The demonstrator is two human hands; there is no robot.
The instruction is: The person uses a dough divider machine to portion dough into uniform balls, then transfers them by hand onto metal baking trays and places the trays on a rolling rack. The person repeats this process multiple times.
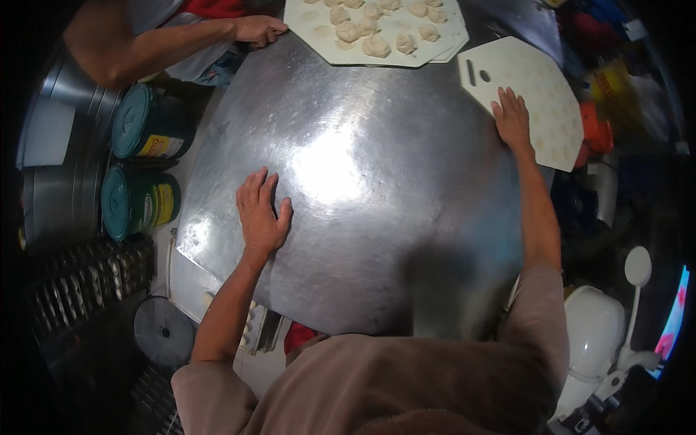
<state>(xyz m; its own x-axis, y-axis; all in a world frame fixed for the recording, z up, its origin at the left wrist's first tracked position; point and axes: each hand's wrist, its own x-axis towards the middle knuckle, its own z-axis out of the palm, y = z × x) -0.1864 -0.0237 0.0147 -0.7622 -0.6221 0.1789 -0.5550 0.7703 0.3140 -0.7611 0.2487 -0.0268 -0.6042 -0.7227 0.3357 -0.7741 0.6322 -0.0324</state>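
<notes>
My left hand (263, 212) hovers over or rests on the left part of a shiny metal worktable (348, 239), fingers apart and nothing in it. My right hand (512, 118) lies with spread fingers at the near edge of a cream octagonal board (535, 92), which has a slot, a hole and rows of shallow round hollows. Whether the palm presses on the board I cannot tell. At the far edge, a second cream board (337, 51) carries several dough lumps (375, 47) and seems stacked on another board.
At the far left a co-worker's hand (260, 30) touches the loaded board's edge. Two green lidded buckets (155, 120) stand left of the table. Below my left arm is a tray (193, 277) with pale dough pieces. A white rounded machine (592, 326) stands at the lower right.
</notes>
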